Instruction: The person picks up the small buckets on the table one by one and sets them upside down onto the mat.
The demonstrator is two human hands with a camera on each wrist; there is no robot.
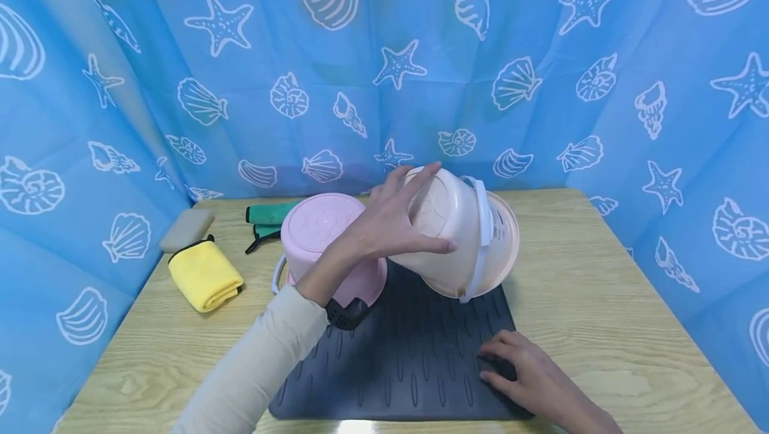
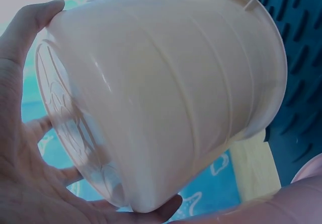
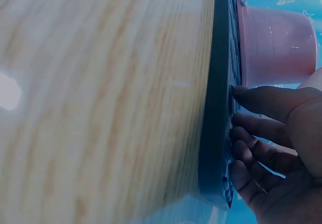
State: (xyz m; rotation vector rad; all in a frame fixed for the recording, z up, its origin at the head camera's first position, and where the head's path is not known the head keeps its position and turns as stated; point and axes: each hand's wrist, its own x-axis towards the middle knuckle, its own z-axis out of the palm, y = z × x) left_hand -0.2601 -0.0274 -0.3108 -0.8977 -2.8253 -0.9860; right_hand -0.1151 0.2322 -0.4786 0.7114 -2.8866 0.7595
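Note:
My left hand point(image 1: 393, 217) grips a cream bucket point(image 1: 462, 220) round its bottom end, thumb and fingers spread over the base. The bucket is tilted on its side, its mouth towards the right and its white handle point(image 1: 482, 220) hanging across it. In the left wrist view, fingers curl round the edge of the ribbed base point(image 2: 75, 123). My right hand point(image 1: 523, 370) touches the right part of the dark ribbed mat point(image 1: 408, 380) with loosely bent fingers and holds nothing. An upside-down pink bucket point(image 1: 315, 230) stands on the mat, partly hidden behind my left forearm.
A black perforated piece point(image 1: 347, 315) shows at the pink bucket's rim. On the wooden table point(image 1: 601, 287) to the left lie a folded yellow cloth point(image 1: 205, 275), a green cloth point(image 1: 267, 215) with black edging and a greyish block point(image 1: 187, 230). A blue shell-print curtain point(image 1: 384, 113) hangs behind.

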